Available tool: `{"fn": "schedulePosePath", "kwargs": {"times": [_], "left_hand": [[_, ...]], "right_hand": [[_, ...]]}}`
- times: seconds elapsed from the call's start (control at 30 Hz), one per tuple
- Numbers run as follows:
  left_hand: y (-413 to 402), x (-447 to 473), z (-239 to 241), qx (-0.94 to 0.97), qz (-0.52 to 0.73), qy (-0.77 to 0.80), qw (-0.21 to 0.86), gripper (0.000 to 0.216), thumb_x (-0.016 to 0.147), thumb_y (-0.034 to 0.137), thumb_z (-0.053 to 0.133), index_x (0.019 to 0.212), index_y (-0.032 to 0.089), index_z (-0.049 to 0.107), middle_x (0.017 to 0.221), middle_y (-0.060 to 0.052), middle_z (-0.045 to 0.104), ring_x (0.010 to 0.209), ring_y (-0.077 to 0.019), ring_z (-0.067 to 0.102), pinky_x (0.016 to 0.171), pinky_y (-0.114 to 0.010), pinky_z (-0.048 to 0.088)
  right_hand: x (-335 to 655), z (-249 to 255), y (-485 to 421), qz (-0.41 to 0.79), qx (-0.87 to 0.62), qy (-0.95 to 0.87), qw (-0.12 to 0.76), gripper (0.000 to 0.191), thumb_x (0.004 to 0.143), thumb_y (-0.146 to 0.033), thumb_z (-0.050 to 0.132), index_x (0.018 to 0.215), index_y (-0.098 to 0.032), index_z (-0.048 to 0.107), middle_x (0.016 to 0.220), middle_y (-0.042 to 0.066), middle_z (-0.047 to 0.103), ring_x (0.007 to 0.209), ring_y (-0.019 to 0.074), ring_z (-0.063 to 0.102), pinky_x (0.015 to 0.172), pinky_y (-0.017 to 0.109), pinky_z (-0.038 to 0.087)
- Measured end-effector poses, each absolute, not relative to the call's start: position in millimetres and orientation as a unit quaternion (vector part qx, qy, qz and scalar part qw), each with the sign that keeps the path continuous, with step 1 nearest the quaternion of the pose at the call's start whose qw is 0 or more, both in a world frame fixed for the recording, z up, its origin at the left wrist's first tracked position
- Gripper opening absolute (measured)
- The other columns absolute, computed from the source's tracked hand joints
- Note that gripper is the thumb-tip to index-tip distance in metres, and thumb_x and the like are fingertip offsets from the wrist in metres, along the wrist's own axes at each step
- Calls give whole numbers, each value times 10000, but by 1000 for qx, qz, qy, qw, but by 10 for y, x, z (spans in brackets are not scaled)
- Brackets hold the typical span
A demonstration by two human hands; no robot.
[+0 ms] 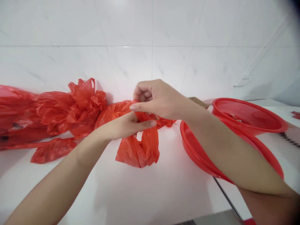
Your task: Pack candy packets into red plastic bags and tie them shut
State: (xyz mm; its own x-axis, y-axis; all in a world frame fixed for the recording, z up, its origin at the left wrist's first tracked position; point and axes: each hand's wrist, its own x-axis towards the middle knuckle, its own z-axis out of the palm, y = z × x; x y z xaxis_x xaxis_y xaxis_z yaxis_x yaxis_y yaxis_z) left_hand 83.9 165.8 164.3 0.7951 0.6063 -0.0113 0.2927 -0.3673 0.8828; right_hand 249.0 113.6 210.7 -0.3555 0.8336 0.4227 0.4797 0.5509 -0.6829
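Note:
A crumpled red plastic bag (138, 150) hangs between both my hands above the white counter (145, 193). My left hand (124, 126) grips its upper part from the left, fingers closed round the plastic. Just above it, my right hand (157, 98) reaches across and pinches the bag's top between thumb and curled fingers. The bag's lower end droops onto the counter.
A long heap of more red plastic bags (53, 109) lies along the tiled wall at the left. Two red mesh baskets (248, 115) stand at the right, one (199, 153) partly under my right forearm. A small brown box (198, 101) peeks out behind them.

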Motion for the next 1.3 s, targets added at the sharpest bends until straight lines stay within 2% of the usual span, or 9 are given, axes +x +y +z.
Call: {"fn": "schedulePosePath", "kwargs": {"times": [0.17, 0.23, 0.47, 0.67, 0.8, 0.9, 1.0, 1.13, 1.3], "left_hand": [[1720, 826, 1523, 720, 209, 279, 601, 351, 907, 485, 511, 682, 215, 503, 522, 84, 180, 416, -71, 199, 403, -219, 267], [1757, 808, 1472, 694, 214, 282, 628, 361, 921, 477, 498, 681, 211, 457, 520, 96, 157, 411, -62, 174, 414, -205, 269], [1798, 805, 1436, 700, 244, 221, 634, 270, 922, 419, 520, 834, 182, 616, 706, -25, 612, 559, -106, 521, 539, -233, 436], [1754, 697, 1557, 817, 210, 258, 470, 128, 835, 278, 624, 852, 213, 733, 700, -16, 623, 631, -138, 545, 589, -257, 456], [1782, 706, 1425, 856, 222, 264, 386, 160, 751, 82, 543, 748, 191, 661, 688, 16, 605, 584, -101, 495, 558, -226, 407], [1808, 747, 1246, 862, 311, 302, 263, 220, 650, -5, 468, 693, 191, 557, 622, 37, 554, 539, -96, 459, 498, -212, 343], [1812, 763, 1112, 854, 381, 307, 174, 271, 670, 0, 461, 816, 204, 563, 792, 4, 619, 625, -120, 526, 541, -223, 392], [1766, 693, 1057, 876, 359, 270, 173, 235, 837, 125, 477, 998, 213, 625, 1018, -41, 668, 882, -176, 622, 747, -278, 475], [1692, 395, 843, 892, 208, 345, 203, 343, 937, 301, 408, 634, 200, 533, 608, 19, 603, 569, -141, 547, 547, -251, 397]], "right_hand": [[2526, 1661, 1217, 243, -417, -741, 467, 165, 855, -279, 617, 997, -199, 595, 1008, 11, 637, 898, 140, 618, 732, 281, 517], [2603, 1466, 1255, 274, -427, -728, 462, 164, 856, -244, 598, 1015, -206, 581, 975, 10, 636, 881, 134, 613, 749, 289, 511], [2596, 1402, 1077, 278, -380, -693, 546, 109, 865, -262, 611, 919, -208, 532, 839, -11, 586, 770, 114, 579, 720, 269, 497], [2541, 1257, 1112, 299, -344, -669, 587, 150, 941, -346, 522, 999, -217, 572, 964, 17, 613, 952, 133, 590, 868, 288, 473], [2493, 921, 1379, 317, -408, -657, 548, 271, 983, -391, 407, 1101, -225, 586, 1010, 22, 624, 1001, 146, 578, 936, 310, 440], [2450, 752, 1464, 371, -406, -638, 539, 283, 967, -393, 437, 1148, -231, 583, 978, 20, 624, 897, 147, 593, 840, 294, 480], [2434, 720, 1431, 455, -376, -629, 505, 346, 947, -407, 482, 1261, -264, 518, 943, 6, 615, 717, 122, 576, 696, 270, 494], [2452, 729, 1357, 422, -385, -650, 502, 248, 936, -432, 498, 907, -198, 576, 823, -13, 570, 720, 111, 551, 687, 243, 458], [2615, 401, 1466, 337, -503, -572, 553, 361, 910, -508, 469, 717, -208, 417, 680, -32, 563, 667, 120, 569, 652, 242, 457]]}}
